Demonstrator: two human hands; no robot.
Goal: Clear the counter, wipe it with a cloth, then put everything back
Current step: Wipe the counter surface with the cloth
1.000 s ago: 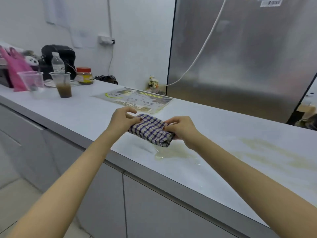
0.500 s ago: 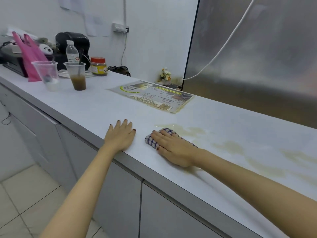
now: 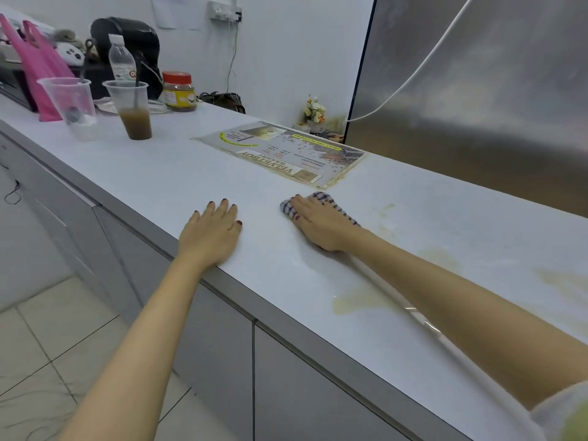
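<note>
The right hand (image 3: 318, 226) lies flat on a checked cloth (image 3: 322, 196). Its fingers are straight and press the cloth down on the white counter (image 3: 178, 173). Most of the cloth is hidden under the hand (only blue and white edges peek out by the fingertips and along the far side).

The left hand (image 3: 211, 233) is near it but does not touch the cloth. It rests palm down on the counter by the front edge, with its fingers straight and close together, and it holds nothing.

Near the right arm there are pale brown wet spots (image 3: 356, 302) on the counter. Just past the right hand's fingertips lies a flat printed menu (image 3: 280, 152). Beyond that stands a tiny pot of flowers (image 3: 314, 111), next to a big shiny metal door (image 3: 477, 100) with a white cord (image 3: 413, 74) across it.

Far off to the left of the left hand stand two clear cups. One cup (image 3: 133, 116) holds a brown drink and a dark straw. The other cup (image 3: 71, 103) is almost empty. Behind them are a water bottle (image 3: 122, 62), a jar (image 3: 178, 92) with an orange lid, a black machine (image 3: 130, 35) and a pink bag (image 3: 39, 68).

Under the left arm are grey cupboard doors (image 3: 286, 386) and pale floor tiles (image 3: 47, 338).
</note>
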